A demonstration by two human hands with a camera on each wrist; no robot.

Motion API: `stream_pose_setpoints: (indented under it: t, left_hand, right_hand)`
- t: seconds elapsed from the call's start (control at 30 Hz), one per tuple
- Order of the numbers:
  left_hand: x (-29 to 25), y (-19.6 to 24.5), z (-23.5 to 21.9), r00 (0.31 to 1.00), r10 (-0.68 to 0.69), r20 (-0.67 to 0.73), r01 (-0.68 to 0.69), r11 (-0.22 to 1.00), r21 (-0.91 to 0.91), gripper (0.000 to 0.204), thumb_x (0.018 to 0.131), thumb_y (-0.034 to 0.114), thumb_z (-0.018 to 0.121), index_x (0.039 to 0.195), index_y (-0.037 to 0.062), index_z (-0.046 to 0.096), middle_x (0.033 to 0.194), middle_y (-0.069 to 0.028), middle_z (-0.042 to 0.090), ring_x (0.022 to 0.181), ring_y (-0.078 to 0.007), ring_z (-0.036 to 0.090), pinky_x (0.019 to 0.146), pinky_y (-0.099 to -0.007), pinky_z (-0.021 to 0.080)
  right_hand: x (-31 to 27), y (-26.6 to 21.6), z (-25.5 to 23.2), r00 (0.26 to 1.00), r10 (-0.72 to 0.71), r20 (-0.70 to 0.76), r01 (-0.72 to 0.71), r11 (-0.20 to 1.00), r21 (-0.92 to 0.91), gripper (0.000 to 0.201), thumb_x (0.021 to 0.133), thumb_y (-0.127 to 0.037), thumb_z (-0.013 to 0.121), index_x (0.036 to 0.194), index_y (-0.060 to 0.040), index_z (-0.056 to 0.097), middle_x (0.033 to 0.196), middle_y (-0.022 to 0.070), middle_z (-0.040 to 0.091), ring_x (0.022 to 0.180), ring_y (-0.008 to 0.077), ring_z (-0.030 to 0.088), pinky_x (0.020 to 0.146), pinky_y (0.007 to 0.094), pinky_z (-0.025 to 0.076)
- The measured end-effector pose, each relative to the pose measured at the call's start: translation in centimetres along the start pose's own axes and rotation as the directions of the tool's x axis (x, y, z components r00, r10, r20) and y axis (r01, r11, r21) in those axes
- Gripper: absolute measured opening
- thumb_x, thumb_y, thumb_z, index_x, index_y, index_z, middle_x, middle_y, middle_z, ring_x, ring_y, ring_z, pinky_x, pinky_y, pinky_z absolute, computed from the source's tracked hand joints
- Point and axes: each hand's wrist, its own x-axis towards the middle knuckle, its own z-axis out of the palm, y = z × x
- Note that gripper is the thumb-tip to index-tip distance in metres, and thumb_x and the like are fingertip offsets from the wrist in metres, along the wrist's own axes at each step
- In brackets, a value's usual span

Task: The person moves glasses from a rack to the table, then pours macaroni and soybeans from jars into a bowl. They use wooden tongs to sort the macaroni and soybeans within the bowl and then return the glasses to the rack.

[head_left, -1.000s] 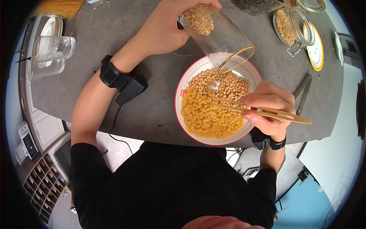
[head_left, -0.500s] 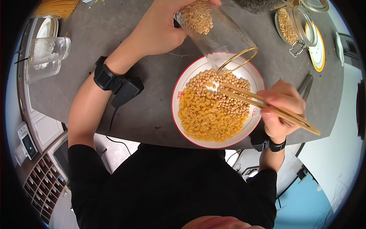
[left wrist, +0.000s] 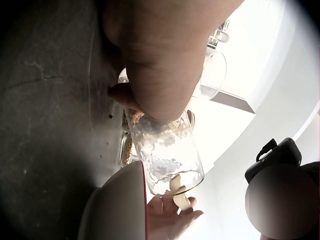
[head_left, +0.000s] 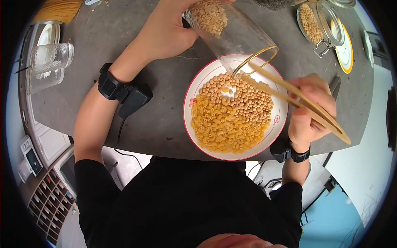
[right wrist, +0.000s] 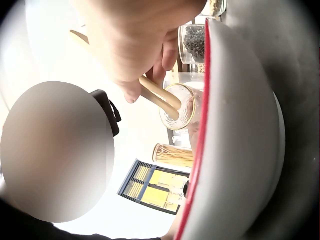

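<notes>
The bowl (head_left: 281, 110) looks like glossy, smooth ceramic, while the glass (head_left: 244, 35) is clear and shiny, its wall rippled and its rim a gleaming gold. The tongs (head_left: 308, 103) look like smooth, pale wood with a soft sheen; the table (head_left: 165, 136) has a mostly matt, stone-like surface, and the shirt (head_left: 198, 194) is dull, soft-looking cloth.

Left hand (head_left: 170, 32) and dark-grain jar (head_left: 273, 3) partly beyond head view's top edge
</notes>
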Motion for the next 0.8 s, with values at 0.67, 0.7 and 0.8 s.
stream_pose_setpoints:
  t: [0.67,0.7,0.8]
  left_hand:
    - [0.0,0.1,-0.1,1.0,0.025,-0.01,-0.026,0.999,-0.029,0.049,0.084,0.018,0.084,0.126,0.0054,0.063,0.126,-0.012,0.057,0.117,-0.0279,0.057,0.102,-0.0369,0.045]
    - [0.0,0.1,-0.1,1.0,0.025,-0.01,-0.025,0.999,-0.031,0.049,0.084,0.018,0.084,0.126,0.0054,0.063,0.126,-0.012,0.057,0.117,-0.0279,0.057,0.102,-0.0369,0.045]
    - [0.0,-0.3,-0.1,1.0,-0.006,0.008,0.006,1.0,0.02,0.051,0.083,0.021,0.085,0.127,0.0056,0.063,0.126,-0.0121,0.057,0.117,-0.0282,0.057,0.102,-0.0372,0.045]
  right_hand:
    - [1.5,-1.1,-0.7,0.924,0.062,0.378,0.006,0.984,-0.176,0.026,0.071,-0.021,0.091,0.088,-0.0066,0.077,0.076,0.0063,0.072,0.062,0.0195,0.066,0.052,0.0299,0.048]
    - [1.5,-1.1,-0.6,0.926,0.062,0.371,0.006,0.983,-0.181,0.025,0.071,-0.02,0.091,0.088,-0.0067,0.077,0.076,0.0062,0.072,0.061,0.0191,0.066,0.052,0.0298,0.047]
    - [1.5,-1.4,-0.8,0.935,0.075,0.347,-0.014,0.984,-0.176,0.024,0.072,-0.018,0.09,0.088,-0.0062,0.077,0.076,0.0072,0.073,0.062,0.0192,0.067,0.051,0.0297,0.047]
